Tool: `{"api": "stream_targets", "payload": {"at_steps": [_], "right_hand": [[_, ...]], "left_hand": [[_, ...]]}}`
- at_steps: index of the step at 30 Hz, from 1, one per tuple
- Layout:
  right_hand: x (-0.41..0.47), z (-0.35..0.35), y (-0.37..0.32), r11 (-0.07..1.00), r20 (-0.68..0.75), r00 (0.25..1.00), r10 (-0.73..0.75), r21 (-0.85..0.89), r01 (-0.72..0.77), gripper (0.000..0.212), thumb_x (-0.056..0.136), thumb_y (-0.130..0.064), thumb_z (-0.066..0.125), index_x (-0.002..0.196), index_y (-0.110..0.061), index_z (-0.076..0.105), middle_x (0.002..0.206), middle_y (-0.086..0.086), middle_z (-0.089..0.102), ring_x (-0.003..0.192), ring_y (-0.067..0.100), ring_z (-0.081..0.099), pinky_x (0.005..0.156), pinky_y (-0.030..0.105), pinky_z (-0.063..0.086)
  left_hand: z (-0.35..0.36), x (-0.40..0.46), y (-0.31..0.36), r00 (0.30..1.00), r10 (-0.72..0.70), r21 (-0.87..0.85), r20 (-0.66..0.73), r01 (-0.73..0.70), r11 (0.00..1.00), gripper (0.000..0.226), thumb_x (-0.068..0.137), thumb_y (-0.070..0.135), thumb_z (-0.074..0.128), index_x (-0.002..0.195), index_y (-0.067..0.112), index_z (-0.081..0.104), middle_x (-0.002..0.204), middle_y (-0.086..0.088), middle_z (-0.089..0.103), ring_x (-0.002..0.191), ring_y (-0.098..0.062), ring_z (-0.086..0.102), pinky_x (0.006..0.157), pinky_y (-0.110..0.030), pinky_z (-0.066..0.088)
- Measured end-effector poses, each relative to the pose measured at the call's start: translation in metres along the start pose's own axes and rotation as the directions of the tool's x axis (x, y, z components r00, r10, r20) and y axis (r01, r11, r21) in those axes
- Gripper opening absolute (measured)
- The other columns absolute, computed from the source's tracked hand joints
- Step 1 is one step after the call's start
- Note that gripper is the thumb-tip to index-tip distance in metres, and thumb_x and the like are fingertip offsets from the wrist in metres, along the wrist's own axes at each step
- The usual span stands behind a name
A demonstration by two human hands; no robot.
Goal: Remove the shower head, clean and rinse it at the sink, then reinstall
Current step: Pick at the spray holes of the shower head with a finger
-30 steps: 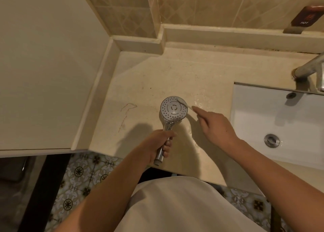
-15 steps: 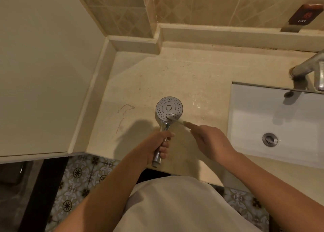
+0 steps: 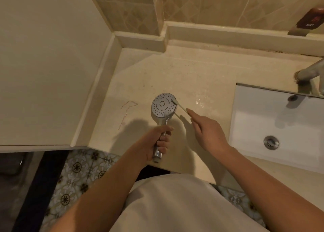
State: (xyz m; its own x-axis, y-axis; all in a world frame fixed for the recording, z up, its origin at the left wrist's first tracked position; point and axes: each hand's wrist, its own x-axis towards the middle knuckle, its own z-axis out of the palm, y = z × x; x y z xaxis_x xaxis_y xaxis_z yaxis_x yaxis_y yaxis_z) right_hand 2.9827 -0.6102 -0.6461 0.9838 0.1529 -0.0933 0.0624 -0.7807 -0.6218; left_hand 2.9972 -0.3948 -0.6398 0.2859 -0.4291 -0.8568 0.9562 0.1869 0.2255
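While your left hand [image 3: 154, 142] grips the shower head [image 3: 163, 105] by its handle, your right hand [image 3: 206, 131] pinches a toothbrush [image 3: 178, 105]. It looks rigid, light and likely slippery when wet, so hold the handle firmly.

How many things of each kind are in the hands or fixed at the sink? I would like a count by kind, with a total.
Shower head, held by the left hand: 1
Brush, held by the right hand: 1
Tap: 1
Basin: 1
Drain: 1
Total: 5
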Motion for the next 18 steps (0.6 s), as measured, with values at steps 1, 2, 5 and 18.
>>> {"api": "stream_targets", "payload": {"at_steps": [1,2,5,18], "right_hand": [[-0.003,0.002,-0.005,0.998,0.037,0.998,-0.058,-0.036,0.059,0.044,0.101,-0.023,0.039,0.144,-0.034,0.041,0.079,0.003,0.063,0.067,0.023,0.058,0.057,0.033,0.044],[-0.008,0.003,-0.011,0.99,0.084,0.99,-0.112,-0.072,0.118,0.045,0.101,-0.025,0.038,0.144,-0.036,0.04,0.077,0.002,0.061,0.065,0.023,0.058,0.056,0.033,0.044],[-0.011,0.0,-0.011,0.984,0.137,0.98,-0.143,-0.09,0.156,0.045,0.1,-0.032,0.032,0.144,-0.038,0.039,0.076,0.001,0.059,0.066,0.023,0.058,0.056,0.035,0.046],[-0.008,-0.006,-0.006,0.994,-0.047,0.998,-0.051,0.09,0.055,0.045,0.1,-0.019,0.046,0.141,-0.034,0.047,0.085,0.0,0.068,0.075,0.017,0.06,0.067,0.037,0.05]], "left_hand": [[-0.001,0.0,0.001,0.999,-0.013,-0.044,0.039,0.014,0.999,0.027,0.088,0.022,0.067,0.07,0.015,0.048,0.042,0.008,0.033,0.027,-0.005,0.031,0.027,-0.017,0.029],[-0.002,-0.001,0.002,0.996,-0.025,-0.1,0.086,0.034,0.994,0.027,0.087,0.022,0.066,0.067,0.015,0.048,0.039,0.007,0.033,0.026,-0.006,0.031,0.027,-0.016,0.028],[-0.007,-0.002,0.006,0.982,-0.03,-0.215,0.188,0.071,0.974,0.029,0.089,0.021,0.06,0.064,0.015,0.047,0.037,0.006,0.032,0.023,-0.007,0.033,0.027,-0.015,0.026],[-0.007,-0.007,0.0,0.974,-0.003,-0.159,0.228,0.04,0.987,0.023,0.085,0.02,0.068,0.074,0.013,0.049,0.039,0.006,0.035,0.025,-0.007,0.034,0.027,-0.017,0.028]]}}
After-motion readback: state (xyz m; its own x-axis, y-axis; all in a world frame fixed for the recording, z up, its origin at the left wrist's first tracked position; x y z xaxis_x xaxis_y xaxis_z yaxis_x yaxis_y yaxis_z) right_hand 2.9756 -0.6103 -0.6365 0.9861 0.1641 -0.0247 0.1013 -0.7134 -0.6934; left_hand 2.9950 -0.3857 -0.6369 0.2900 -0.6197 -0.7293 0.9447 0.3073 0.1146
